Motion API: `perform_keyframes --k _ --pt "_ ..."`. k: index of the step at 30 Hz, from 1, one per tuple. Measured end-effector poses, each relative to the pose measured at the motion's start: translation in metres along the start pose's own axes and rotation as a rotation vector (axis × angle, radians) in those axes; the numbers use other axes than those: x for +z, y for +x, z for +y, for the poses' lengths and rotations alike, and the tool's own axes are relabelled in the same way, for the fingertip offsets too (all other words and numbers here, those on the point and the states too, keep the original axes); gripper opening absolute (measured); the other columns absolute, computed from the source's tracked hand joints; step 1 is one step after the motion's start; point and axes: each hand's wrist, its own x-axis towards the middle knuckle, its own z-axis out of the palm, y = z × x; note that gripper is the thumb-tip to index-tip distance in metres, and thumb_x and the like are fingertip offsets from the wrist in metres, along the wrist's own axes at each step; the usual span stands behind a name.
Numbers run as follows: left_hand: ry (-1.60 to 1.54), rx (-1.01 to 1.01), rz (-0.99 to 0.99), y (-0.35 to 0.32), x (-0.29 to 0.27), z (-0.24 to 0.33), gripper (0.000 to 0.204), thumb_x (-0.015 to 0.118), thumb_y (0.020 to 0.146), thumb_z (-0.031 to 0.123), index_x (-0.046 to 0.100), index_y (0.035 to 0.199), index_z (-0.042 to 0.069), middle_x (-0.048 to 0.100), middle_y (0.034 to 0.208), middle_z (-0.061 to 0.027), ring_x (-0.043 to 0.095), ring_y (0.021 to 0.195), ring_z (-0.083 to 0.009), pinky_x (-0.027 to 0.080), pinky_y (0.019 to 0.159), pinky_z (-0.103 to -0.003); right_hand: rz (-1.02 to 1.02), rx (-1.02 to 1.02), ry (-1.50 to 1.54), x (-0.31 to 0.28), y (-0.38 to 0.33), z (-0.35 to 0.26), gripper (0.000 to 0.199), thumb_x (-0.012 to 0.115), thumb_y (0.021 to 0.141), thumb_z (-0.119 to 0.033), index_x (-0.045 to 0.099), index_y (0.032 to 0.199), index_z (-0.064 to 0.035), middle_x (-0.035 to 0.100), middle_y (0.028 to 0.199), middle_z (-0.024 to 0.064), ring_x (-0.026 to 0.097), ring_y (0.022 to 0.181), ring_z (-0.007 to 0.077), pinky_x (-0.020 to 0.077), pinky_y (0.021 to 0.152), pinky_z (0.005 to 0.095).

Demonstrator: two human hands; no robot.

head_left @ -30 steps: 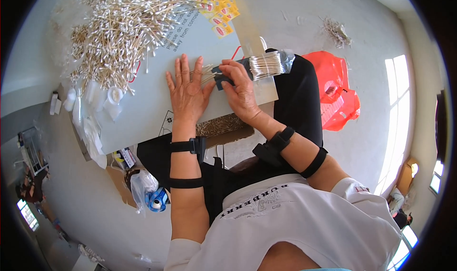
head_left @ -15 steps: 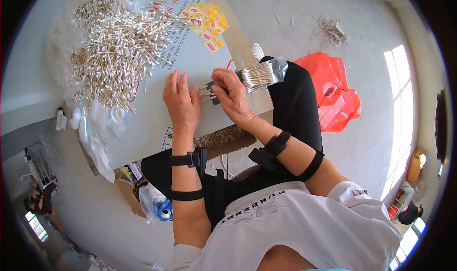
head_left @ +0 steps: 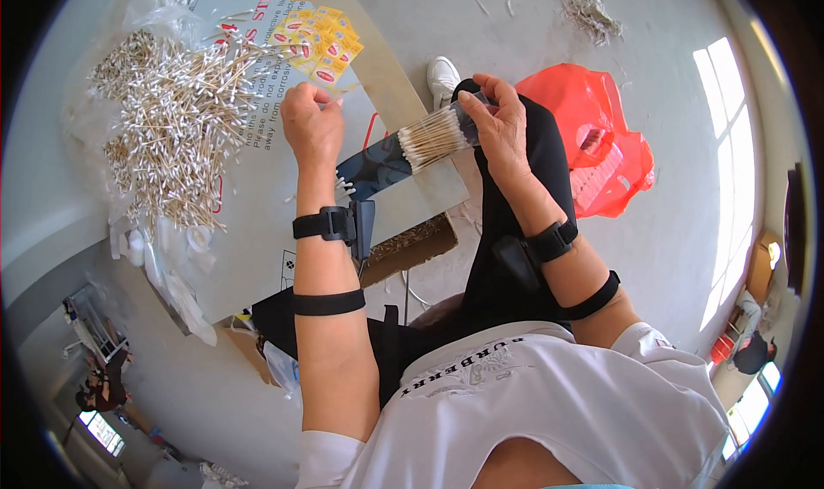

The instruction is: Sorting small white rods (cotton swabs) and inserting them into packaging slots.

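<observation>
My right hand pinches the open-looking end of a clear plastic bag at the table's right edge. Inside the bag, a flat bundle of cotton swabs lies side by side. A dark strip extends from the bundle toward my left wrist, with a few loose swabs by its left end. My left hand is raised over the table with its fingers curled closed, just below the yellow printed labels. Whatever is between its fingertips, if anything, is too small to make out.
A large heap of loose cotton swabs covers the table's left side, with clear plastic around it. Below the near edge stands a cardboard box of swabs. A red plastic bag lies on the floor at right. Other people are in the background.
My right hand has moved right, from the dark strip to the bag's end. The left hand has risen toward the labels and its fingers have curled closed. The view has shifted slightly.
</observation>
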Motion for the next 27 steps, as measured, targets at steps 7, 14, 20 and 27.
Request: perform_keyframes --k 7,14,20,27 --pt "-0.628 -0.163 0.012 -0.046 0.011 0.007 0.018 0.068 0.074 -0.001 0.058 0.089 -0.003 0.062 0.077 -0.0077 0.059 0.067 -0.0164 0.049 0.066 -0.029 -0.153 0.349 0.500 0.004 -0.008 0.008 0.059 0.077 0.081 -0.024 0.053 0.125 0.0065 0.061 0.108 0.0152 0.059 0.098 0.0169 0.0466 0.087 0.0290" --pt "-0.349 0.036 0.038 -0.042 -0.005 -0.009 0.013 0.063 0.081 0.001 0.061 0.093 -0.002 0.062 0.077 -0.0063 0.058 0.069 -0.0153 0.050 0.068 -0.029 -0.468 -0.002 -0.123 -0.051 0.135 -0.031 0.027 0.068 0.086 -0.022 0.068 0.101 0.0004 0.069 0.083 0.0049 0.065 0.076 0.0150 0.0514 0.069 0.0287" --pt "-0.117 0.104 0.010 -0.067 0.004 -0.024 0.025 0.064 0.078 -0.005 0.059 0.102 0.001 0.053 0.092 -0.0054 0.051 0.078 -0.0138 0.044 0.067 -0.025 -0.412 0.053 -0.387 -0.078 0.239 0.070 0.020 0.067 0.085 -0.020 0.069 0.094 -0.0024 0.068 0.080 0.0047 0.063 0.074 0.0109 0.0500 0.067 0.0252" --pt "-0.079 0.043 0.002 -0.071 -0.010 -0.024 0.028 0.065 0.078 -0.001 0.057 0.105 0.002 0.052 0.097 -0.0044 0.046 0.078 -0.0137 0.039 0.067 -0.024 -0.506 0.480 -0.026 -0.021 0.193 0.226 0.014 0.066 0.084 -0.013 0.068 0.090 -0.0011 0.066 0.076 0.0046 0.063 0.071 0.0128 0.0506 0.064 0.0268"
